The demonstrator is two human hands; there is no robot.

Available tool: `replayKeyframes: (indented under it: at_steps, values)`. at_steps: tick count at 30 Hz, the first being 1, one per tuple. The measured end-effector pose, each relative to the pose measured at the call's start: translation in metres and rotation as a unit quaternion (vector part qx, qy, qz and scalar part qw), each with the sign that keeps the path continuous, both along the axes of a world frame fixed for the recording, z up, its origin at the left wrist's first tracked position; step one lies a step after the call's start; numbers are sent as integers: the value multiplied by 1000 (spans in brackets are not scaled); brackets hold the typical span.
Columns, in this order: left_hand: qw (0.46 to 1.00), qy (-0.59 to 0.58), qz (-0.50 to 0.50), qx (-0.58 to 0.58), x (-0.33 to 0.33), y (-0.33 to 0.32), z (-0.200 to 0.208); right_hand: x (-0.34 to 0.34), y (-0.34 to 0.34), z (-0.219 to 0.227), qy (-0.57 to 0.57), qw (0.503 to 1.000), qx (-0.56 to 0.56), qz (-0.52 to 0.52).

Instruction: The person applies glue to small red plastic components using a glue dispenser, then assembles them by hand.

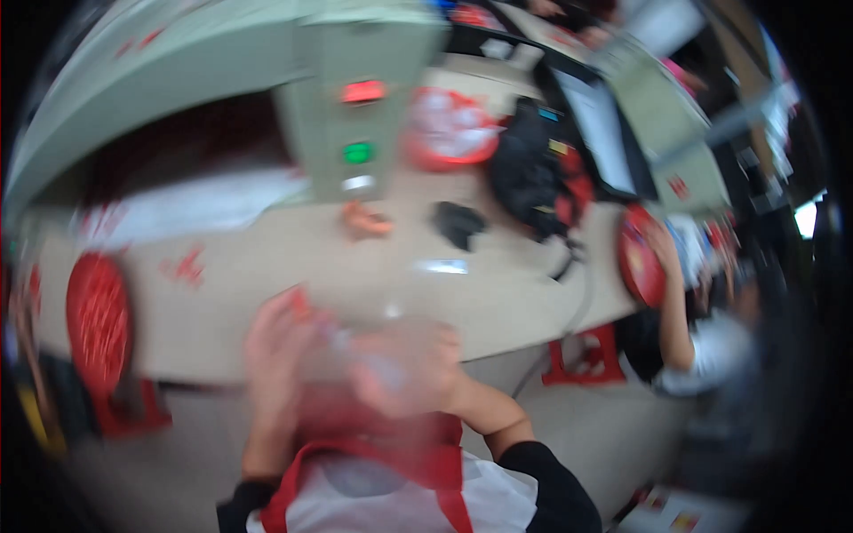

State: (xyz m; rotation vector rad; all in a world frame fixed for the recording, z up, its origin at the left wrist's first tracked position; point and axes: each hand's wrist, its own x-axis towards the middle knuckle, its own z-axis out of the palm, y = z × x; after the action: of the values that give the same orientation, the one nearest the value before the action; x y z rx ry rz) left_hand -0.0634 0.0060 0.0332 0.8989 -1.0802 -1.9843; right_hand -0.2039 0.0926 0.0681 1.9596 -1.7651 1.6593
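Motion smears both of my hands, held close together over the table's near edge. At the fingertips of my left hand (274, 342) shows a small red piece (300, 304), its kind too blurred to tell. My right hand (426, 369) is curled around a see-through, pale thing (378, 360) that looks like a clear plastic bag. This reaches across toward the left hand; its outline is lost in the blur. Beyond the hands, a crumpled orange thing (366, 220) and a black cloth-like piece (458, 224) lie on the beige table (311, 258).
A pale green machine (355, 53) with red and green buttons stands across the table. At left is a red tray (98, 320) of red pieces. Farther back sit a red basin (453, 133) and a black bag (529, 164). To the right, a person's arm (677, 302) reaches to a red tray (635, 253).
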Motion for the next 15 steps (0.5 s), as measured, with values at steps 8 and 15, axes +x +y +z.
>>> replayKeyframes:
  at_steps: [8,15]
  values:
    - [983,-102,23,-153,-12,13,-44,-33,14,-49,-254,963,-45,-74]
    - [935,-210,64,-280,-29,27,-75,-82,57,-93,-393,912,8,-118]
